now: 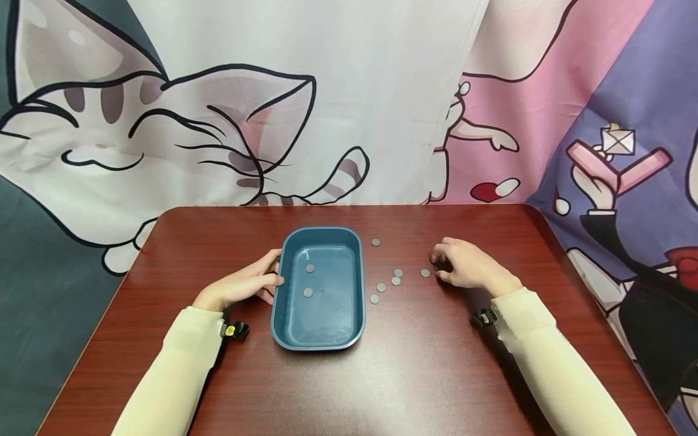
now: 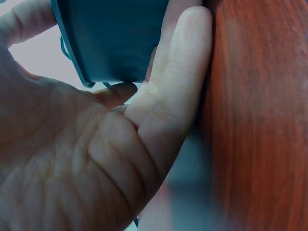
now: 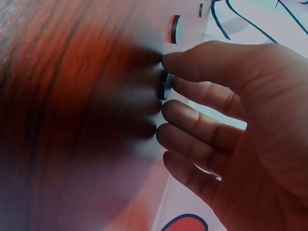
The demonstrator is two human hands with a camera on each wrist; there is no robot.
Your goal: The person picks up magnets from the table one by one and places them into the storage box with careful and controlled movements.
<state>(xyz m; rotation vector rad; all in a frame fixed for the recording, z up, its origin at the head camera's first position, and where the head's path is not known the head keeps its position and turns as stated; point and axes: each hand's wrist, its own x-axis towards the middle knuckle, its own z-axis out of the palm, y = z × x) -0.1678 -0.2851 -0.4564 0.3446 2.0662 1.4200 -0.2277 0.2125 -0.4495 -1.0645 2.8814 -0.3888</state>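
A blue rectangular tray (image 1: 319,327) stands lengthwise near the middle of the table, with two coins (image 1: 308,292) on its floor. My left hand (image 1: 242,284) grips its left side, thumb at the rim and the other fingers against the outer wall. In the left wrist view, the tray's dark side (image 2: 110,43) shows between thumb and fingers. Over to the right, my right hand (image 1: 469,263) bends down to the tabletop. Its thumb and fingers curl around a coin (image 3: 165,86), which the hand's back hides in the head view. Another coin (image 1: 425,273) lies just left of the thumb.
Several loose coins (image 1: 381,287) are scattered on the brown table (image 1: 414,369) between the tray and my right hand. One more coin (image 1: 375,242) lies by the tray's far right corner. A printed cartoon curtain (image 1: 382,103) hangs behind the table's far edge.
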